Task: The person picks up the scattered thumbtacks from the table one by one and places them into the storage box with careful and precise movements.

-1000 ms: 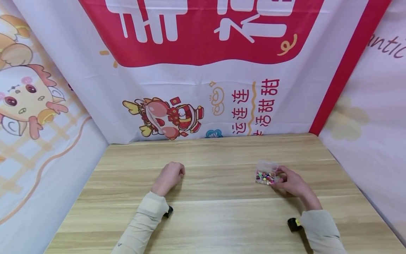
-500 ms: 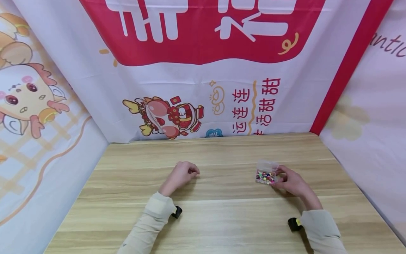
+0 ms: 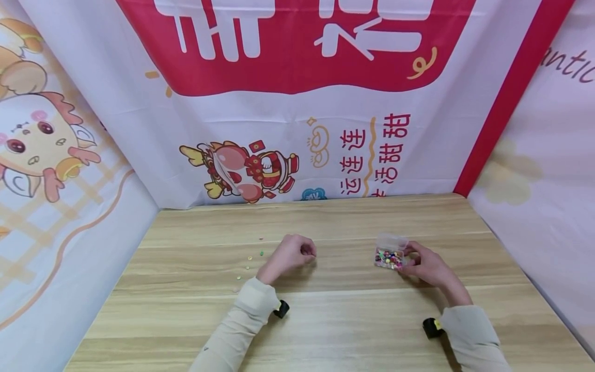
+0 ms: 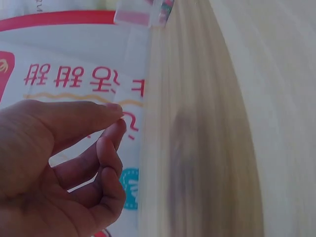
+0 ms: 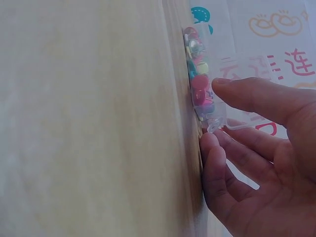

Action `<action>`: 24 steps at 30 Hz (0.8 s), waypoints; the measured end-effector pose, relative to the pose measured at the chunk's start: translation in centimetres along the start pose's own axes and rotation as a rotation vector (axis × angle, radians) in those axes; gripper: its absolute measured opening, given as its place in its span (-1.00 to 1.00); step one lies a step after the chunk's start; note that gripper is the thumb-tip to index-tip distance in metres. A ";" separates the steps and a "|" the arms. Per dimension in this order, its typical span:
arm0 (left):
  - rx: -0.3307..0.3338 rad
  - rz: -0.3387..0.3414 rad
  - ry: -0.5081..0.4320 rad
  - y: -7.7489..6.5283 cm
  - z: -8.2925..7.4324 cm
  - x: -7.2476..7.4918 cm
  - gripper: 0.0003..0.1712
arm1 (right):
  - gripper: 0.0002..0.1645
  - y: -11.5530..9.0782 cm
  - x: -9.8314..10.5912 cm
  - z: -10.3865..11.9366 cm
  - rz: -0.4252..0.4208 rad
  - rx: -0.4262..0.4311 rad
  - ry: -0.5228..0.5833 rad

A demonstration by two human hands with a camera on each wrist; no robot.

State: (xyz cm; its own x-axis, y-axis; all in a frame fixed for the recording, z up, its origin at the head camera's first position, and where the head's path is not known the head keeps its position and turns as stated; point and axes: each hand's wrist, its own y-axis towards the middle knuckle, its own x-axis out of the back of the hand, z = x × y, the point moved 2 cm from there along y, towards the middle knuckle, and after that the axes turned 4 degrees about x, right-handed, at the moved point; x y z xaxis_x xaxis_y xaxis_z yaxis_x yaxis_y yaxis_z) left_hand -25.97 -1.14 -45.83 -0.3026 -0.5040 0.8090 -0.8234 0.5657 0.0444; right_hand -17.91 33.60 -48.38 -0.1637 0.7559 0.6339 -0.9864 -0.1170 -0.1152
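My right hand [image 3: 425, 265] holds a small clear plastic box [image 5: 206, 74] at its right end, with the thumb on its edge and the fingers around the hinge side. The box stands on the table with its lid [image 3: 392, 241] raised. Colourful small round pieces [image 3: 389, 258], bead- or button-like, fill it. My left hand [image 3: 289, 254] hovers over the middle of the table, left of the box. Its fingers are loosely bent, thumb and index fingertips close together in the left wrist view; I make out no piece between them.
Several tiny pieces, among them a green one [image 3: 262, 253] and a yellow one [image 3: 250, 258], lie in a bent line on the wooden table [image 3: 334, 330] left of the left hand. Printed cloth [image 3: 260, 113] hangs behind the table's back edge and along both sides.
My left hand has moved right across the table towards the box, uncovering the line of tiny pieces. The right hand and the box have stayed in place.
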 end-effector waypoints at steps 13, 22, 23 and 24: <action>-0.027 -0.003 -0.031 2.5 -3.6 -2.8 -0.91 | -0.30 0.1 -0.1 0.0 -0.003 -0.022 0.022; -0.059 0.000 -0.050 4.2 -6.2 -4.9 -0.92 | -0.30 0.3 -0.1 -0.3 -0.019 0.001 0.009; -0.070 -0.001 -0.045 4.4 -6.4 -5.2 -0.92 | -0.30 0.3 -0.1 -0.3 -0.023 0.003 0.006; -0.077 -0.001 -0.044 4.6 -6.6 -5.4 -0.92 | -0.30 0.3 -0.1 -0.3 -0.018 0.012 0.003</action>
State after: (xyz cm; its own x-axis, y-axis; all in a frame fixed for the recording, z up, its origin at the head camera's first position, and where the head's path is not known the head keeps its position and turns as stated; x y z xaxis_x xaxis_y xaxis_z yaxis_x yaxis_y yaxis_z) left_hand -24.94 8.47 -46.15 -0.3235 -0.5319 0.7826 -0.7850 0.6127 0.0919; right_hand -18.14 33.74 -48.71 -0.1457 0.7599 0.6335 -0.9893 -0.1108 -0.0947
